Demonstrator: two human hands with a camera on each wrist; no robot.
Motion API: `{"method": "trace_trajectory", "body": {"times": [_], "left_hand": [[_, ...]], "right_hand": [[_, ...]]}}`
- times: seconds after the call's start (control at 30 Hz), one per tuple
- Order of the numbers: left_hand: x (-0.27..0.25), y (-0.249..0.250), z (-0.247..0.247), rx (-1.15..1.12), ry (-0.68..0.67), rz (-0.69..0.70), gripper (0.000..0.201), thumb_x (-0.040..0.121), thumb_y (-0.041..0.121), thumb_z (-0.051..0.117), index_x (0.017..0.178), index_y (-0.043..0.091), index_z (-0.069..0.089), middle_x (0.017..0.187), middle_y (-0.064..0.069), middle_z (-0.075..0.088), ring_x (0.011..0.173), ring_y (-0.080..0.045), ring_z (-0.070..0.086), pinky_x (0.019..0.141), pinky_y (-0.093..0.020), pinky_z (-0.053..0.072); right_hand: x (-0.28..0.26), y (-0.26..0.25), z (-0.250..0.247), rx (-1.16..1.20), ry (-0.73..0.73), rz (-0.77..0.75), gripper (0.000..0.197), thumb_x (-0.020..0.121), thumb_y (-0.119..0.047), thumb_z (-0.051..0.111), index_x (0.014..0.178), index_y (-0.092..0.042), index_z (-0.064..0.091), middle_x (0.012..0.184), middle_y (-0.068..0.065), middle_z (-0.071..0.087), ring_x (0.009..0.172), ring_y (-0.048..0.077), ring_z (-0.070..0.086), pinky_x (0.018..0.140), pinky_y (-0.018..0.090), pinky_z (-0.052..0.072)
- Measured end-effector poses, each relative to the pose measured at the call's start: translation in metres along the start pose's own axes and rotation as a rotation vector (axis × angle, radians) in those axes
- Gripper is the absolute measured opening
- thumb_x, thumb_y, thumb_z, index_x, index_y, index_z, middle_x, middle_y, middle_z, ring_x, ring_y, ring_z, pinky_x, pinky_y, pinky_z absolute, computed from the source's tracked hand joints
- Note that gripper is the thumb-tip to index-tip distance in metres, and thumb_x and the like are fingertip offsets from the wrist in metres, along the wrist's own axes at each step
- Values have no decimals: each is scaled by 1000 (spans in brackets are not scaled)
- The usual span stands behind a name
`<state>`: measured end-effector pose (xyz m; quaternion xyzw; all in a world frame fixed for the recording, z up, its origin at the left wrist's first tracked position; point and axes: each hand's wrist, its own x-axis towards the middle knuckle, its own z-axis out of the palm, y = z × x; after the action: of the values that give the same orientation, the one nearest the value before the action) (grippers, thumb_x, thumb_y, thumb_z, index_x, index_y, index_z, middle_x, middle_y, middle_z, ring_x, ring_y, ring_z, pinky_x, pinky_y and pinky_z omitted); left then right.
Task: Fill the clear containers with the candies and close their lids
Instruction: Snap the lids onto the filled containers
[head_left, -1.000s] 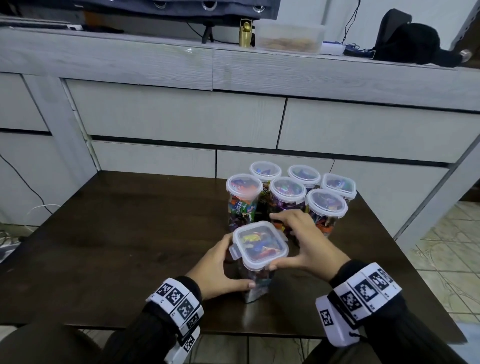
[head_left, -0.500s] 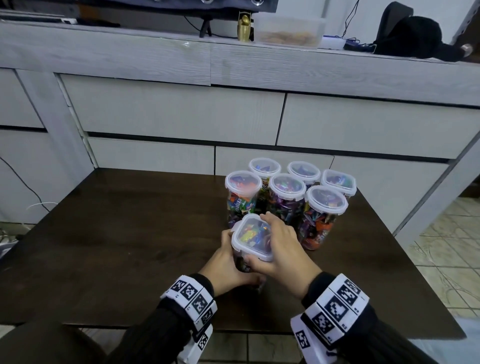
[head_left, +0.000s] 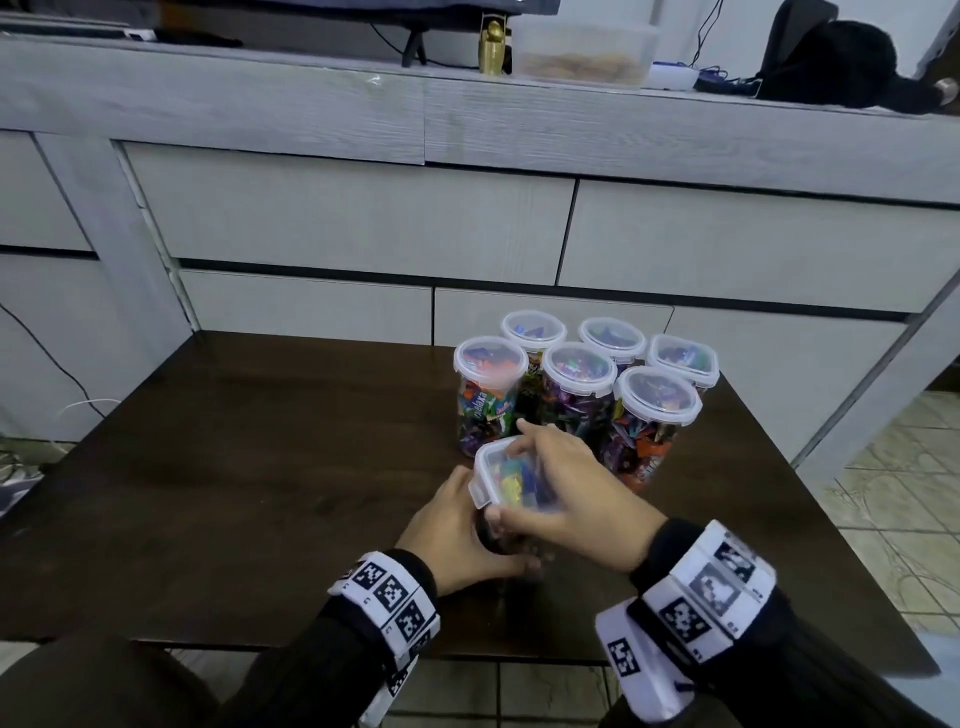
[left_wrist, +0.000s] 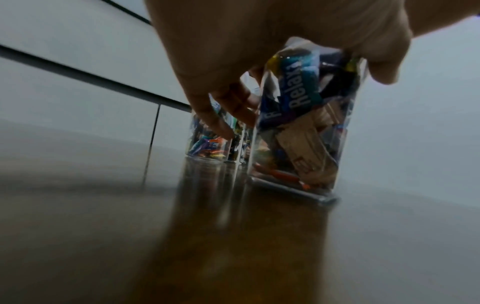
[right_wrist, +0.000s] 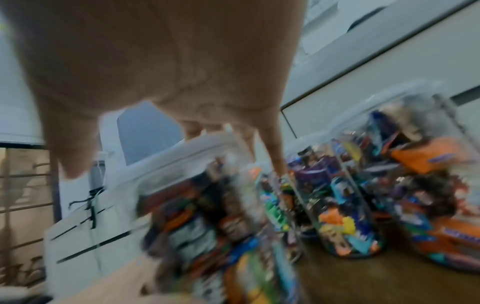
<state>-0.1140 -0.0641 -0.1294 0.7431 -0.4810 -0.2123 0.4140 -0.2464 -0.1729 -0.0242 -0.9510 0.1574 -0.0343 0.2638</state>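
Nearest, both hands grip a square clear container (head_left: 511, 480) packed with bright wrapped candies (left_wrist: 298, 115). The left hand (head_left: 457, 530) curls round its smooth wall, while the right hand (head_left: 582, 493) covers the white-rimmed lid (head_left: 485, 467) — further over it than half a second ago, thumb now under the front edge. The container has shifted slightly left and tilts on the glossy dark wooden counter (head_left: 249, 493). Just behind stand six round, lidded jars (head_left: 576, 395), all full — unmoved.
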Motion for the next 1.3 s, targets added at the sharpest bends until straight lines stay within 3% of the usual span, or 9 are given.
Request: {"method": "trace_trajectory", "body": {"times": [0.2, 0.43, 0.57, 0.63, 0.7, 0.87, 0.97, 1.17, 1.3], "left_hand": [[0, 10, 1, 187, 56, -47, 87, 47, 70, 72, 122, 56, 29, 124, 18, 47, 110, -5, 55, 88, -32, 49], [4, 3, -5, 63, 11, -41, 110, 35, 77, 81, 128, 56, 25, 128, 22, 46, 118, 0, 50, 96, -34, 48], [11, -7, -19, -94, -78, -45, 101, 41, 62, 86, 125, 48, 31, 131, 13, 47, 125, -2, 45, 108, -32, 38], [15, -12, -25, -144, -153, -38, 94, 51, 48, 89, 128, 47, 36, 133, 17, 51, 126, 2, 46, 112, -31, 36], [19, -15, -25, -175, -190, -36, 88, 56, 40, 91, 126, 51, 39, 129, 18, 58, 122, 5, 50, 111, -33, 38], [21, -12, -9, -151, -163, 3, 95, 45, 56, 92, 121, 64, 36, 126, 29, 54, 120, 8, 50, 100, -25, 44], [21, -11, 6, -83, -117, 48, 107, 48, 59, 90, 137, 48, 31, 135, 23, 46, 126, 4, 45, 104, -32, 44], [22, -7, 8, -50, -110, 118, 102, 50, 65, 83, 136, 48, 30, 131, 27, 45, 124, 4, 46, 101, -32, 47], [21, -5, 8, -32, -94, 139, 100, 52, 63, 84, 135, 50, 30, 131, 28, 44, 124, 7, 44, 102, -33, 46]], "right_hand": [[4, -24, 31, -273, 265, 153, 47, 85, -59, 44, 116, -26, 37, 133, -6, 42, 139, 21, 22, 101, 44, 35], [17, -11, 7, -232, 68, -80, 41, 82, -41, 59, 113, -20, 43, 132, 2, 47, 129, 23, 35, 104, 40, 35], [21, -1, -16, -169, -136, -243, 39, 81, -32, 67, 110, -17, 46, 149, -6, 36, 143, 14, 20, 119, 39, 15], [20, 0, -24, -182, -188, -250, 34, 81, -29, 65, 107, -21, 46, 151, -13, 31, 145, 8, 12, 116, 41, -5], [16, -1, -26, -190, -201, -222, 28, 82, -29, 64, 101, -27, 43, 151, -14, 31, 145, 5, 9, 115, 43, -8], [11, -16, -2, -221, 36, -9, 47, 83, -55, 54, 118, -27, 41, 148, -4, 31, 144, 17, 16, 115, 52, 17], [13, -22, 15, -269, 152, 182, 61, 85, -59, 45, 132, -22, 33, 154, -2, 21, 144, 24, 14, 111, 56, 23], [17, -23, 21, -335, 166, 148, 39, 84, -38, 47, 117, -21, 37, 121, -1, 48, 128, 26, 33, 96, 50, 37], [15, -15, 16, -334, 136, 70, 51, 83, -43, 49, 127, -22, 35, 144, 0, 35, 139, 25, 21, 103, 51, 31]]}}
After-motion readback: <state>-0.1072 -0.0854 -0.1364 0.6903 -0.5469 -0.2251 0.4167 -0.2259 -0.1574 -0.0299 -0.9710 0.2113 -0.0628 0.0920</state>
